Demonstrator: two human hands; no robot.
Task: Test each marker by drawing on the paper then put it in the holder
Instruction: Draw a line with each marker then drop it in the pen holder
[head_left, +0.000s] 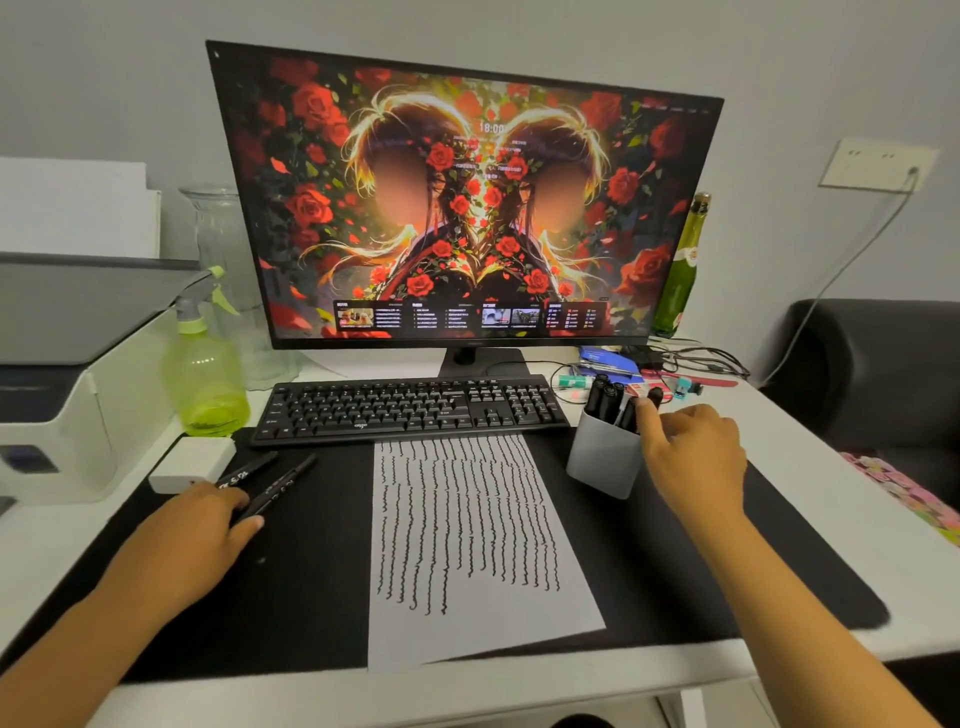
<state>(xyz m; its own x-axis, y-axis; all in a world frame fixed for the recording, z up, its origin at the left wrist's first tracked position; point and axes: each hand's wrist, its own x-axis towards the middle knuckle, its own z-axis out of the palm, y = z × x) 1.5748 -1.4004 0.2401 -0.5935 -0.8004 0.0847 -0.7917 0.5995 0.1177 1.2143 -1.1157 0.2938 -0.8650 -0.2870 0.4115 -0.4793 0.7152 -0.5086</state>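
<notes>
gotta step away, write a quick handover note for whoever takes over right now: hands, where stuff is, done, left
Right hand: at the holder, fingertips on a marker going in; grip not clear.
Left hand: on the mat, fingers on the two loose markers left of the paper.
Holder stands right of the paper, near the keyboard, with several markers in it.
Done: paper covered in wavy test lines; most markers in the holder.
Left: seat this marker, then test the two loose ones and put them in.
</notes>
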